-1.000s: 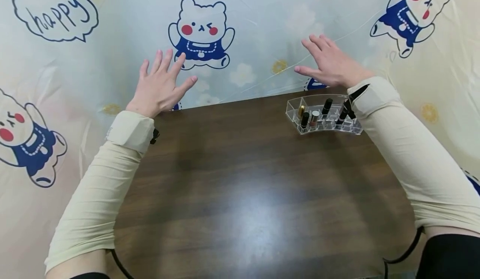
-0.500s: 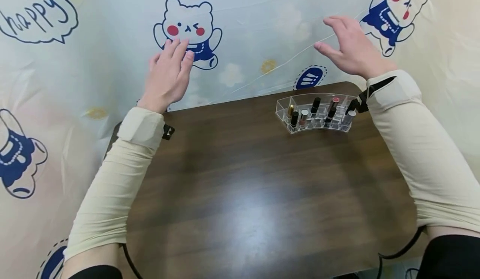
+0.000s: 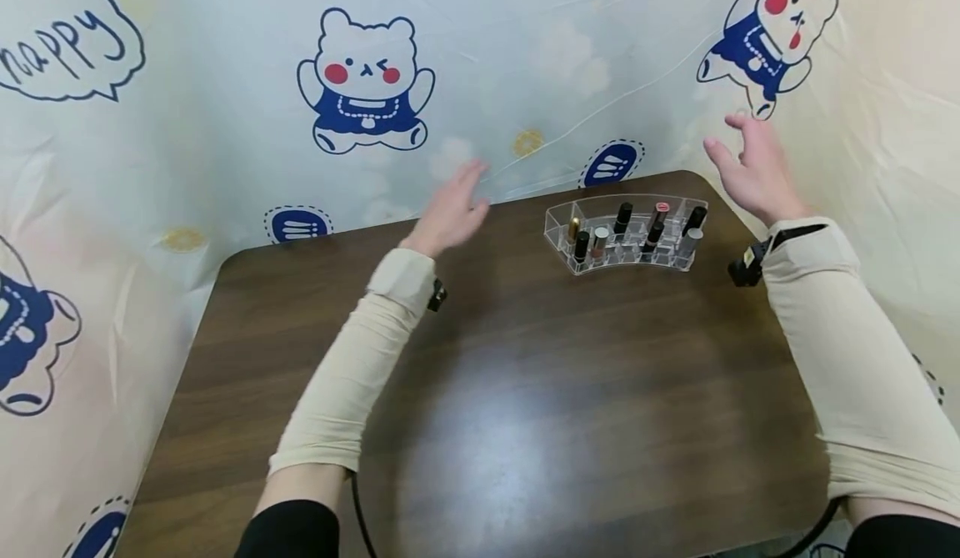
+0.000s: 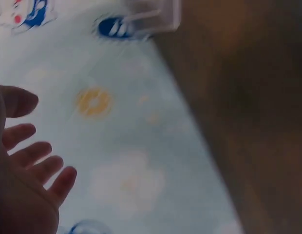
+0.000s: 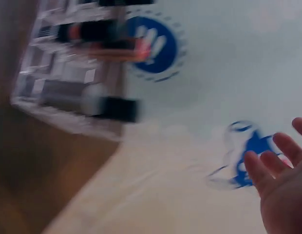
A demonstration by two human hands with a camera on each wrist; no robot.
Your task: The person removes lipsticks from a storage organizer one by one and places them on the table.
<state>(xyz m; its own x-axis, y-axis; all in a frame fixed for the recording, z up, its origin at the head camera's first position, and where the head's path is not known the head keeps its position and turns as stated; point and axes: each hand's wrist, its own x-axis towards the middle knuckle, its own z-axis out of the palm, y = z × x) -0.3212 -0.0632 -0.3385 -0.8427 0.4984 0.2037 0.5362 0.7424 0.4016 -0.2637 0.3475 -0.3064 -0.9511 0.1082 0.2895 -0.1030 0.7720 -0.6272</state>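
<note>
A clear plastic lipstick organizer [image 3: 626,270] stands near the far right corner of the table, with several lipsticks upright in its slots. One has a pink-red top [image 3: 662,208], another a gold cap [image 3: 573,229]. My left hand [image 3: 447,213] is left of the organizer, over the table's back edge, holding nothing, its fingers extended. To the organizer's right, my right hand [image 3: 761,170] is raised past the table edge with nothing in it. In the right wrist view the lipsticks are blurred, and the right fingers [image 5: 260,173] spread loosely. The left wrist view catches one organizer corner [image 4: 156,17].
The brown wooden table [image 3: 525,391] ends at a cloth backdrop [image 3: 480,57] printed with bears and flowers. Each wrist carries a small black camera, the right one [image 3: 746,266] close beside the organizer. A dark cable [image 3: 362,516] hangs from the left sleeve.
My left hand has swung right and down from the far left toward the organizer. My right hand has moved right and lower, uncovering the organizer's right end. The head view has shifted slightly.
</note>
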